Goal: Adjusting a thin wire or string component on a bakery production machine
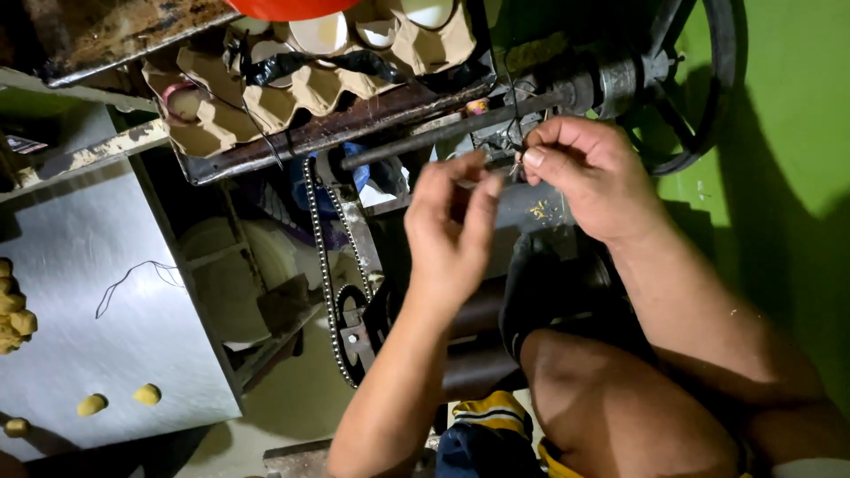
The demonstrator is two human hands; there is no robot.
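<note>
Hands met just below a dark metal rod (460, 128): the left hand (452, 226) was raised with fingers curled and thumb against forefinger, the right hand (589, 173) pinching something too small to identify at the rod's underside. Behind the rod sat a cardboard egg tray (301, 84), a bicycle chain (323, 265) hung below, and a black wheel (699, 88) stood to the right.

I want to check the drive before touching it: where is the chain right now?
In the head view the chain hangs left of centre, below the egg tray, just left of the left hand.
</note>
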